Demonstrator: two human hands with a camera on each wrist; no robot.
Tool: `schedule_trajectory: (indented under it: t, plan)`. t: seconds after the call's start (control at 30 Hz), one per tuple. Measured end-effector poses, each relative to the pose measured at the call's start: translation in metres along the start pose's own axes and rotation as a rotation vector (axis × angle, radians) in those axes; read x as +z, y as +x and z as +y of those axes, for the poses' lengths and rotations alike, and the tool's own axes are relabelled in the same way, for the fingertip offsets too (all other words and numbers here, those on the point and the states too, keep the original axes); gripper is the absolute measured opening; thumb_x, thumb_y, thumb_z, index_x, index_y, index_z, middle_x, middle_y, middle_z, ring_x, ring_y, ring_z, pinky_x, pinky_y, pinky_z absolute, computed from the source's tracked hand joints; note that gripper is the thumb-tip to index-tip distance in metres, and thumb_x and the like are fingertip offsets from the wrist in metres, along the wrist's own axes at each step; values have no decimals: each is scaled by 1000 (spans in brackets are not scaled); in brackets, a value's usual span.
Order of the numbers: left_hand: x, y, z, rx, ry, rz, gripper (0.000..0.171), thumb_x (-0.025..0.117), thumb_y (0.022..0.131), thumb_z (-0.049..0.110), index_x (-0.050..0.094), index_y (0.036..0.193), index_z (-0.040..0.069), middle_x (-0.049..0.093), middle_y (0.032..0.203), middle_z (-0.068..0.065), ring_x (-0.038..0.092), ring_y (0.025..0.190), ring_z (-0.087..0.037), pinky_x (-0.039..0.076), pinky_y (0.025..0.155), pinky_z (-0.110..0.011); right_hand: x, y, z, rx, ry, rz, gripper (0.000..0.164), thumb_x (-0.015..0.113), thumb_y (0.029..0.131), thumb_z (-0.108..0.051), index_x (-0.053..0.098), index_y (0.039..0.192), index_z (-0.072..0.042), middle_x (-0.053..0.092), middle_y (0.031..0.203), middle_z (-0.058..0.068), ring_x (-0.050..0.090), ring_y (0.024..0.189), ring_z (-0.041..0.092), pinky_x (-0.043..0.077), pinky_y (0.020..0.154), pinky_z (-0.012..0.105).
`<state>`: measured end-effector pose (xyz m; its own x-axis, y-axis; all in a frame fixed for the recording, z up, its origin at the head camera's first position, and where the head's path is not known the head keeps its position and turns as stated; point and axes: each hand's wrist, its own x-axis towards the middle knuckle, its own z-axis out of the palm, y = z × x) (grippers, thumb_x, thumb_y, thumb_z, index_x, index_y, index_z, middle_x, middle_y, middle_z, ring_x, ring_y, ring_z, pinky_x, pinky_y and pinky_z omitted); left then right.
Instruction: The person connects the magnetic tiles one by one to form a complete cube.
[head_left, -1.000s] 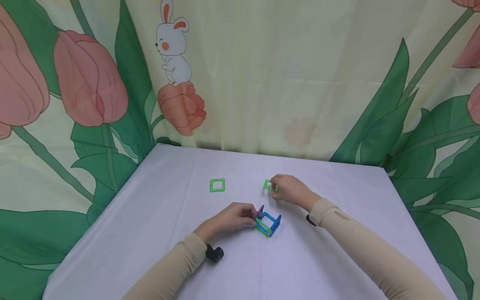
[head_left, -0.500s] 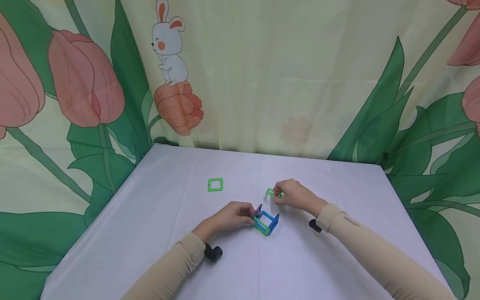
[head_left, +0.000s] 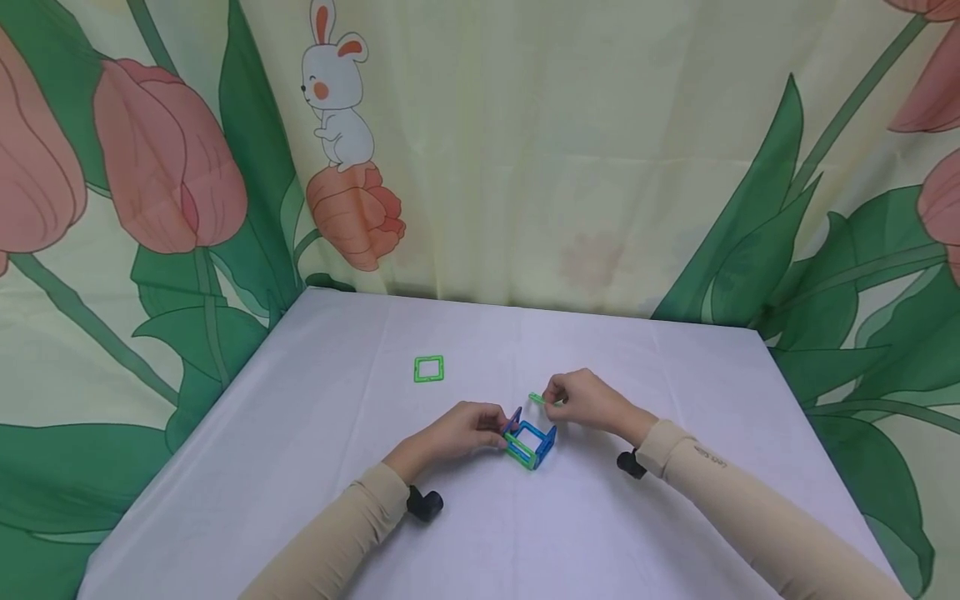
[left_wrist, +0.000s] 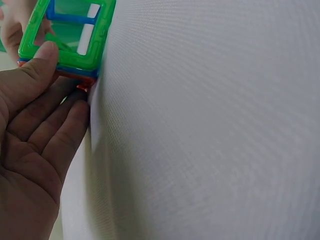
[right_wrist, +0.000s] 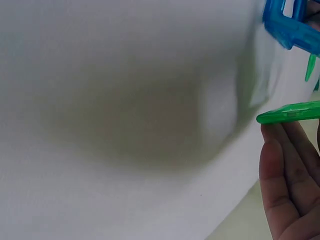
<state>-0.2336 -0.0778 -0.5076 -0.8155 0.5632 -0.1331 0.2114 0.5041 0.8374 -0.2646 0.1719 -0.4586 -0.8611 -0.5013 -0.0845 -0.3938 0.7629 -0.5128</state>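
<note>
An open box of square magnetic tiles stands in the middle of the table in the head view. Its front tile (head_left: 520, 452) is green, its right tile (head_left: 546, 447) blue, and its left tile (head_left: 514, 419) looks purplish. My left hand (head_left: 467, 432) holds this box at its left side; in the left wrist view the thumb presses the green front tile (left_wrist: 80, 61) beside a reddish edge. Behind and right of the box, my right hand (head_left: 588, 397) pinches a green square tile (head_left: 536, 398), seen nearly edge-on in the right wrist view, apart from the blue tile (right_wrist: 300, 36).
Another green square tile (head_left: 417, 369) lies flat farther back on the left. A white cloth (head_left: 637, 533) covers the table. Behind it hangs a curtain (head_left: 510, 167) printed with tulips and a rabbit.
My right hand has brought the green tile nearer to the box, and the tile has turned from flat-facing to nearly edge-on. My left hand stays at the box.
</note>
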Motion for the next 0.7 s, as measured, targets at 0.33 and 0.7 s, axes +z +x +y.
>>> schedule_trajectory:
  t: [0.33,0.7]
  plan:
    - [0,0,-1,6,-9,-1,14,74,83,20,63,90,22,70,101,14,63,96,0,48,92,-25,7,-4,2,7,86,-54,4,68,79,-19,65,82,-18,66,76,-11,58,70,7,49,63,25]
    - [-1,1,-2,20,-24,-5,13,74,83,19,63,90,21,69,97,13,63,95,-1,48,89,-24,13,-4,5,-10,112,-50,3,68,79,-20,66,80,-18,66,76,-12,59,71,7,49,64,25]
